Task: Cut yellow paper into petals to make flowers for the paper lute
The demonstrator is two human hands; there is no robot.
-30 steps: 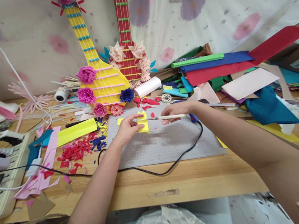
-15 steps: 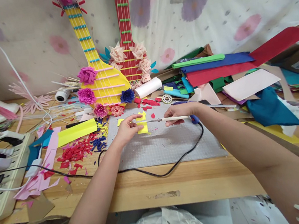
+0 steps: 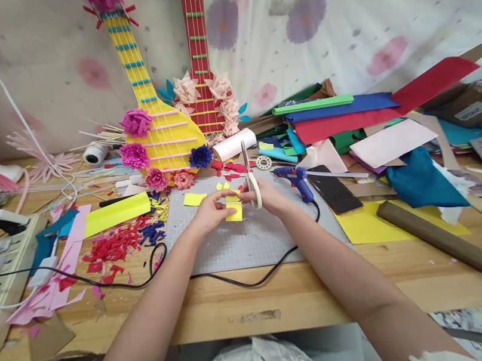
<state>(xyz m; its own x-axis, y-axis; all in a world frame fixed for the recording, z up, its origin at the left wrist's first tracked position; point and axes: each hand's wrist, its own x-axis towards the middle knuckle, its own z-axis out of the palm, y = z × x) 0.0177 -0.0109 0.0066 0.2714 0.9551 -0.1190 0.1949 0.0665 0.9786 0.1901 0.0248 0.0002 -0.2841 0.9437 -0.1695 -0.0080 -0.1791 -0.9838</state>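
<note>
Head camera view, looking down at a wooden table (image 3: 286, 300) crowded with craft supplies. The person's left hand (image 3: 210, 214) pinches a small yellow paper piece (image 3: 233, 212) between thumb and fingers, over a grey gridded cutting mat (image 3: 259, 238). The right hand (image 3: 269, 197), close beside the left, is closed around white-handled scissors (image 3: 250, 179), whose blades point up and away from the person; whether the blades are parted cannot be told. Just right of the hands a blue hot glue gun (image 3: 293, 175) stands at the mat's edge, its black cord (image 3: 237, 277) looping along the near side, and a black phone (image 3: 336, 195) lies flat beside it. Left of the mat lie red paper scraps (image 3: 113, 248) and a folded yellow paper strip (image 3: 114, 213). Behind stand a yellow paper guitar model (image 3: 162, 138) trimmed with pink flowers and a red paper guitar model (image 3: 198, 42). At far right a brown cardboard box (image 3: 474, 106) bears a white label, its writing too small to read
</note>
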